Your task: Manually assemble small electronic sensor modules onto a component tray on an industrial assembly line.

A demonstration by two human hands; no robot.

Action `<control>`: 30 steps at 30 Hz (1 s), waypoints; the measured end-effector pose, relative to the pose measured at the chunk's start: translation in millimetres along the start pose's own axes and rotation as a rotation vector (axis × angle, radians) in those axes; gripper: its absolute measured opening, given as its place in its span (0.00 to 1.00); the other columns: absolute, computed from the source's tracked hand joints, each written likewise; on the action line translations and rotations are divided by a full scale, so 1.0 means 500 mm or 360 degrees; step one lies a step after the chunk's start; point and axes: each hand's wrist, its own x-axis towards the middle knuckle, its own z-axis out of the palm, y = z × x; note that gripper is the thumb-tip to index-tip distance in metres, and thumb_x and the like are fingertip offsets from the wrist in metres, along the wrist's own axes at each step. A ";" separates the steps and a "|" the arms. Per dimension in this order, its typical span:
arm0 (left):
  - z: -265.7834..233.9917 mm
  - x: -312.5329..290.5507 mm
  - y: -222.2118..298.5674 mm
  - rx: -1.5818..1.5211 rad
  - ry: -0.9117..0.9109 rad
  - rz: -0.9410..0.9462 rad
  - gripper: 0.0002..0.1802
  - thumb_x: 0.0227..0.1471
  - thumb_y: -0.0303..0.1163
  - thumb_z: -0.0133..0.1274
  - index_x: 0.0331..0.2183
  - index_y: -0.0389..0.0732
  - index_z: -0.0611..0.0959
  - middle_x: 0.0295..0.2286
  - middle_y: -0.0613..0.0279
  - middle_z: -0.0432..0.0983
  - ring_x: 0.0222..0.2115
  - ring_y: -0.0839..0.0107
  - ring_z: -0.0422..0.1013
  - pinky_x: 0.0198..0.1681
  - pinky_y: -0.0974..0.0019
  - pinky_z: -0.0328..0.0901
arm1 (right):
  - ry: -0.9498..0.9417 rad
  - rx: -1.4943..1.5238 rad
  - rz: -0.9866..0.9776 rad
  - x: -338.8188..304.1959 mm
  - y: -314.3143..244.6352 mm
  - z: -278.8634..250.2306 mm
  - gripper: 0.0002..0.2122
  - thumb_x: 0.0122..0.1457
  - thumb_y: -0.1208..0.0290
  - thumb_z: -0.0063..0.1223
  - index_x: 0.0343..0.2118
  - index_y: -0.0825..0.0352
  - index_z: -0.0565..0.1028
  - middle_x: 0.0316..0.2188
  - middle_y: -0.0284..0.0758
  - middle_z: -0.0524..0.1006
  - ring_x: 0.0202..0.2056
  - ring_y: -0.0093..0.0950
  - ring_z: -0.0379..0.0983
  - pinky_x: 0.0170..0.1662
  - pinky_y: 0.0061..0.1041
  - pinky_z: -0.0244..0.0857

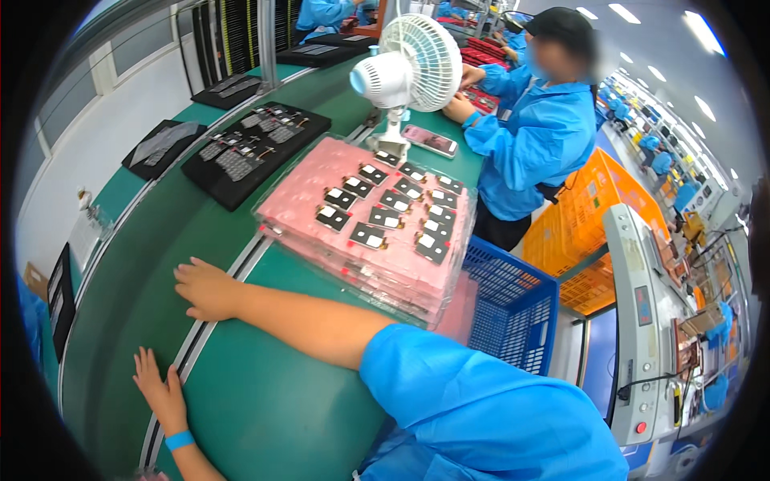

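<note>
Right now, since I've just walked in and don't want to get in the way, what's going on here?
One person's bare left hand and right hand are open and empty, over the near side of a long dark green belt. Ahead and to the right sits a stack of pink plastic trays, topped with flat black rectangular parts. A black rectangular tray of small grey parts lies farther along the belt. Beyond, a co-worker in blue has both hands at red trays.

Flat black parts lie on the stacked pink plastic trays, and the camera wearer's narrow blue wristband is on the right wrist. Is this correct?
Not quite: the head view shows the narrow blue wristband on the wrist of the left hand. The rest stands.
</note>
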 end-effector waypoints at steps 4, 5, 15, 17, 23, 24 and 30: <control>-0.005 0.000 0.014 -0.0360 -0.0009 -0.0162 0.32 0.53 0.26 0.48 0.59 0.35 0.63 0.58 0.45 0.58 0.59 0.52 0.56 0.65 0.49 0.42 | -0.0459 0.0294 0.0418 0.027 -0.025 -0.020 0.25 0.48 0.65 0.60 0.47 0.75 0.70 0.49 0.51 0.70 0.51 0.43 0.67 0.61 0.41 0.54; -0.002 -0.002 0.022 -0.0452 0.0199 -0.0030 0.32 0.52 0.25 0.47 0.60 0.36 0.62 0.57 0.45 0.61 0.59 0.53 0.57 0.64 0.50 0.43 | -0.0133 0.0284 0.0344 0.020 -0.026 -0.019 0.25 0.48 0.66 0.59 0.47 0.75 0.69 0.48 0.51 0.71 0.49 0.43 0.68 0.60 0.40 0.56; 0.001 -0.007 0.007 -0.0285 0.0083 -0.0109 0.37 0.52 0.23 0.46 0.62 0.38 0.55 0.58 0.46 0.60 0.59 0.52 0.57 0.62 0.54 0.49 | 0.0020 0.0410 0.0338 0.013 -0.041 -0.018 0.29 0.47 0.69 0.59 0.52 0.76 0.65 0.46 0.50 0.72 0.47 0.45 0.69 0.53 0.37 0.64; -0.002 0.000 0.023 -0.0440 0.0281 0.0007 0.40 0.51 0.23 0.47 0.63 0.41 0.52 0.56 0.46 0.63 0.59 0.53 0.57 0.64 0.51 0.43 | 0.0071 0.0392 0.0298 0.014 -0.043 -0.023 0.28 0.48 0.69 0.59 0.52 0.76 0.65 0.44 0.49 0.73 0.47 0.44 0.70 0.52 0.38 0.64; -0.013 -0.003 0.037 -0.0375 0.0069 -0.0134 0.41 0.50 0.23 0.48 0.63 0.42 0.53 0.59 0.47 0.58 0.59 0.52 0.55 0.64 0.49 0.41 | -0.0576 0.0256 0.0371 0.032 -0.033 -0.045 0.26 0.46 0.69 0.60 0.48 0.73 0.67 0.46 0.50 0.72 0.45 0.43 0.71 0.49 0.40 0.65; -0.014 -0.007 0.036 -0.0373 0.0071 -0.0138 0.41 0.50 0.23 0.48 0.63 0.42 0.53 0.59 0.47 0.58 0.59 0.52 0.55 0.64 0.49 0.41 | -0.0528 0.0389 0.0482 0.031 -0.042 -0.043 0.24 0.46 0.69 0.61 0.46 0.72 0.69 0.47 0.50 0.71 0.45 0.43 0.71 0.50 0.41 0.64; -0.015 -0.004 0.043 -0.0416 0.0146 -0.0029 0.39 0.49 0.22 0.48 0.62 0.40 0.56 0.59 0.47 0.57 0.60 0.52 0.54 0.64 0.51 0.42 | 0.0294 0.0179 -0.0085 0.011 -0.019 -0.002 0.20 0.42 0.66 0.63 0.39 0.70 0.74 0.43 0.45 0.73 0.47 0.40 0.69 0.54 0.41 0.59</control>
